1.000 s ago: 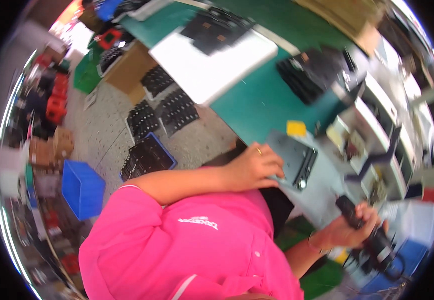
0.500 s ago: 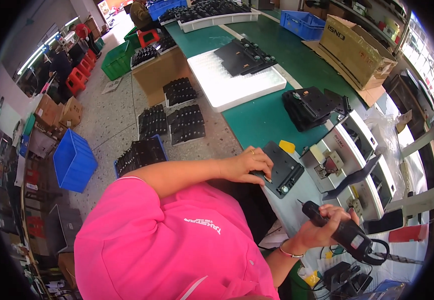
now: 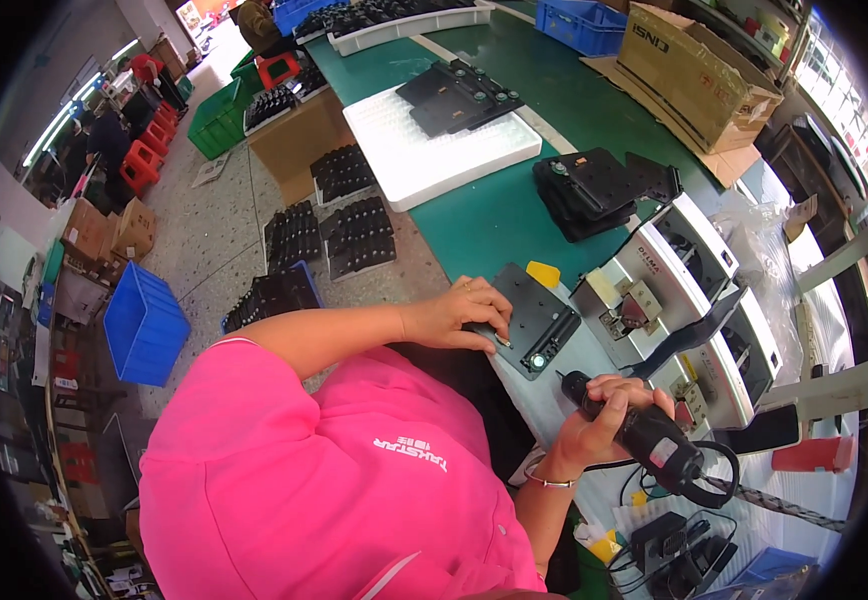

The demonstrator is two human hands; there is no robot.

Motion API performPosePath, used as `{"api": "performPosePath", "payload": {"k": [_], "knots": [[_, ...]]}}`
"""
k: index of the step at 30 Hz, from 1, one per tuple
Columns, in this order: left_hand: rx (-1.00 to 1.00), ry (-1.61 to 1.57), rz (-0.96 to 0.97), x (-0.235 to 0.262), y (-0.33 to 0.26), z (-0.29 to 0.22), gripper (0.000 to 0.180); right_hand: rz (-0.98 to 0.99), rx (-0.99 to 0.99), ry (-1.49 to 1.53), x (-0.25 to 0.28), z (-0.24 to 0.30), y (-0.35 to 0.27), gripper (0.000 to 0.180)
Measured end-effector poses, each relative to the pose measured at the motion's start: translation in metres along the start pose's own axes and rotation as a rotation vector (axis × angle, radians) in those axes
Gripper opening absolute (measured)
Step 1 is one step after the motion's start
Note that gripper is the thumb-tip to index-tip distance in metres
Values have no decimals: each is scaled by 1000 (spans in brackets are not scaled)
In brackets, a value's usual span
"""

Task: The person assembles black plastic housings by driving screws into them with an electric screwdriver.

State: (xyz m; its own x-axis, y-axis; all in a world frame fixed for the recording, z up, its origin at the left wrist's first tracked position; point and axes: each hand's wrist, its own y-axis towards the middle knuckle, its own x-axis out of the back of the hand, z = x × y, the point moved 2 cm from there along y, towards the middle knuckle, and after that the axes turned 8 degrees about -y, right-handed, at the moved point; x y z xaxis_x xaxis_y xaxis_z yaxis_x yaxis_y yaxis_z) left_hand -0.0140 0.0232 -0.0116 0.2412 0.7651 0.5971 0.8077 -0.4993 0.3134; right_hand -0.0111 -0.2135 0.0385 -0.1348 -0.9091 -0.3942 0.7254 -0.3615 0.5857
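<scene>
1. Gripping hard w/ the right hand [image 3: 609, 415]: it's clenching round the body of a black electric screwdriver [image 3: 644, 440], bit end pointing up-left toward the plate, cable trailing off to the right.
2. Left hand [image 3: 454, 315] is pressing down on the near-left edge of a dark grey metal plate [image 3: 529, 320], fingers spread flat, not closed round anything; prob. pinning it so it's not sliding on the bench.
3. Plate is lying flat on the green bench [image 3: 484, 225], right at the front edge, just in front of the person in the pink shirt [image 3: 324, 480]. Small screw or pin [image 3: 502, 342] is sitting by the fingertips; can't tell if it's being pinched.
4. Driver tip is hovering just beside the plate's near corner, apart from it, not touching yet.
5. Yellow block [image 3: 544, 273] is sitting at the plate's far edge, touching or nearly.
6. Grey-white benchtop machines [image 3: 674, 270] are standing just right of the plate, crowding that side, so the driver hand is coming in from below-right.
7. Further back: stack of black plates [image 3: 594, 190], white foam tray [image 3: 434, 150] w/ more black parts on it, cardboard box [image 3: 699, 60].
8. Floor to the left: black trays of parts [image 3: 354, 235], blue crate [image 3: 144, 325].
</scene>
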Motion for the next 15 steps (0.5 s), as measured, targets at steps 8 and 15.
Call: {"api": "performPosePath", "payload": {"k": [8,15], "knots": [[-31,-4,-38,0,-2,1,21,-88,-56,-45,5,8,9,40],[-56,-27,-72,1,-4,11,20,-123,-94,-79,-2,14,15,35]]}}
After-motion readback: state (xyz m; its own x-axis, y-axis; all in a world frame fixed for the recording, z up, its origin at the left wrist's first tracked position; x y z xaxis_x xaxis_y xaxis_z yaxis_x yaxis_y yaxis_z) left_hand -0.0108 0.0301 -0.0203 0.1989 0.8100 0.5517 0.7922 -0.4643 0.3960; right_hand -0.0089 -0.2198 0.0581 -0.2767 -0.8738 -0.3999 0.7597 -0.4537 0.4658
